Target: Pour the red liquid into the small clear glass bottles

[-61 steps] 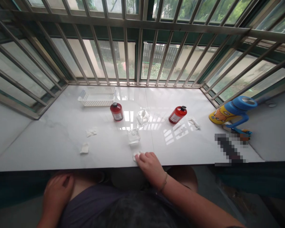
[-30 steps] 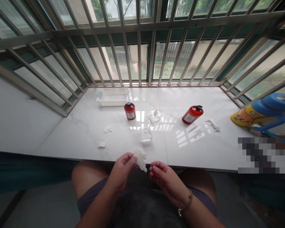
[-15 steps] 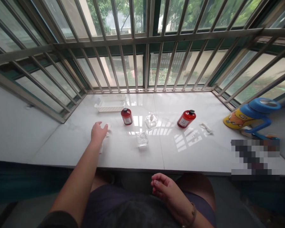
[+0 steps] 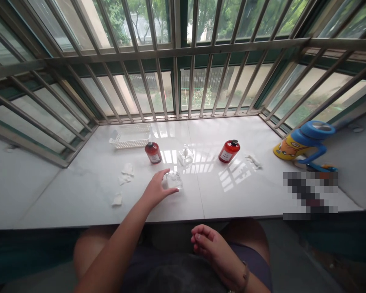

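My left hand reaches across the white counter with thumb and fingers spread at the left side of a clear square glass bottle. The fingers reach partway around the bottle; whether they touch it I cannot tell. Just behind stands a second clear glass bottle with a narrow neck. Below the counter edge, over my lap, my right hand is loosely closed, its thumb resting by the curled fingers and nothing visible in it. Two red bottles with black caps stand on the counter, a left one and a right one.
A white perforated basket lies at the back left. Crumpled white tissue and a smaller scrap are on the left, more tissue on the right. A blue-and-yellow flask leans at the far right. Metal bars line the window.
My left hand has moved right, from the tissue on the left to the front glass bottle. My right hand has stayed in place. The view has turned slightly to the right.
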`<state>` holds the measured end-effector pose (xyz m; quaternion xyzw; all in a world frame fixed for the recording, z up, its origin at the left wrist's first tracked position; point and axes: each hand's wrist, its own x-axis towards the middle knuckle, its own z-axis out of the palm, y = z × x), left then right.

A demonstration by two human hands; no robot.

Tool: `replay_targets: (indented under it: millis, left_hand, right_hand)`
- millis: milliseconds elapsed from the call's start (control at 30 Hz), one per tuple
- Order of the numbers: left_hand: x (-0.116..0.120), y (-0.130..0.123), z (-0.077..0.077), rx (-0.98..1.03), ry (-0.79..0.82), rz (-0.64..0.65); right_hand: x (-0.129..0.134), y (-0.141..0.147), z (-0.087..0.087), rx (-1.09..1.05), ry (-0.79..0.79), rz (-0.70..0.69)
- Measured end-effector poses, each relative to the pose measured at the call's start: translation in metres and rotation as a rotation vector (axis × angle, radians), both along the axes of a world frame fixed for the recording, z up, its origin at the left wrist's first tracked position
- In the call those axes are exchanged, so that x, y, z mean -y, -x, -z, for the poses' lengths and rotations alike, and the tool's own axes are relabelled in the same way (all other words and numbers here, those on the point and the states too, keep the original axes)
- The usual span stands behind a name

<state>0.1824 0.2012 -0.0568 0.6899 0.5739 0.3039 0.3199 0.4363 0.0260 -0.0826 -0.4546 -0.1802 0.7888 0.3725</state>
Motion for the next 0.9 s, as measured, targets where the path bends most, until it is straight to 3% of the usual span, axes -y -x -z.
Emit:
replay_targets:
  millis: [167, 300, 400, 500, 533, 700, 900]
  left_hand:
    - [0.018, -0.009, 0.007, -0.081, 0.037, -0.143]
    - [0.039, -0.005, 0.009, -0.091, 0.027, -0.150]
    - [0.055, -0.003, 0.009, -0.060, 0.010, -0.118]
    - [0.067, -0.004, 0.008, -0.032, 0.014, -0.097]
    - [0.070, -0.005, 0.007, -0.023, 0.020, -0.094]
    - [0.081, -0.013, 0.008, 0.035, 0.056, -0.094]
    - [0.089, -0.020, 0.015, 0.084, 0.057, -0.077]
  right_hand:
    - [-0.001, 0.000, 0.007, 0.058, -0.056, -0.006]
    - [-0.011, -0.016, 0.005, 0.221, -0.226, -0.062]
    - [-0.038, -0.052, -0.006, 0.627, -0.484, -0.068]
    - [-0.084, -0.109, -0.016, 1.375, -0.797, -0.023]
    - [-0.102, -0.130, -0.018, 1.485, -0.817, 0.014]
    - [-0.182, -0.216, -0.014, 1.798, -0.710, 0.137]
    - [-0.230, -0.256, 0.006, 1.982, -0.512, 0.085]
